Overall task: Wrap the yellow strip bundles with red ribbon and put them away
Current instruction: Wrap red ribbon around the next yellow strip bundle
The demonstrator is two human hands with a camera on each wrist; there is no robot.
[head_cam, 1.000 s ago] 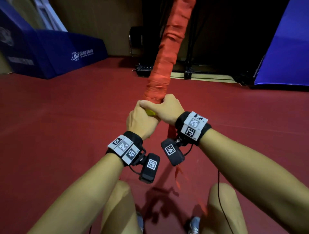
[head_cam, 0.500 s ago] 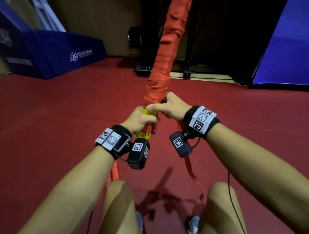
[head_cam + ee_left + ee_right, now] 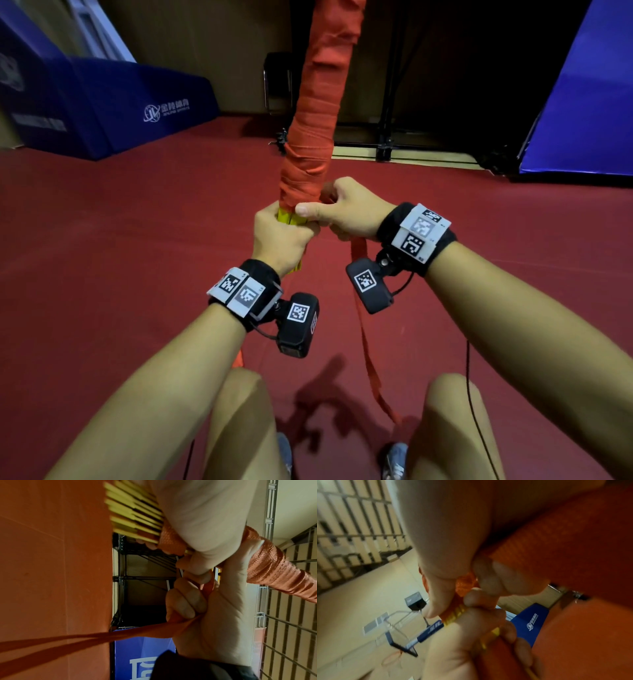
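The left hand is closed around the bare yellow end of the strip bundle, steadying it as it rises away from the person. The right hand clenches the red ribbon beside the lowest turn, probably to hold tension. The loose tail hangs toward the floor.

red floor; blue mat far left, black stand beyond.
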